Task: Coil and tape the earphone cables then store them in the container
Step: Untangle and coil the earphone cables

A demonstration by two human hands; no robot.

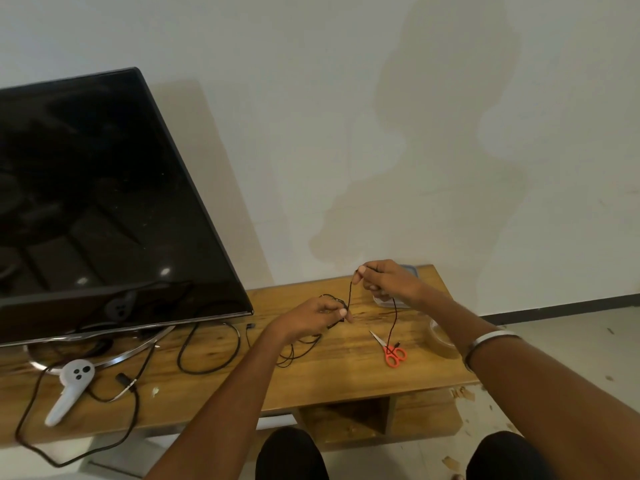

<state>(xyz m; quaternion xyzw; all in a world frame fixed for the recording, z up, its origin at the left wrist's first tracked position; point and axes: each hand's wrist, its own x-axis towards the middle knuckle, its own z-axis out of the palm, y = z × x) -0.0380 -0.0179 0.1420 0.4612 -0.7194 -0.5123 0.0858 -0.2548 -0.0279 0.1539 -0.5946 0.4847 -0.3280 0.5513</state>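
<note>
Even, soft indoor light, moderately bright. Small glare spots on the black TV screen (104,202); soft shadows on the wall (450,116) (blotchy). Wide-angle bending at edges; slightly soft focus overall, forearms blurred near the frame bottom.

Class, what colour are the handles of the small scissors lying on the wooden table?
Orange-red, seen in the head view on the small metal-bladed scissors.
</note>
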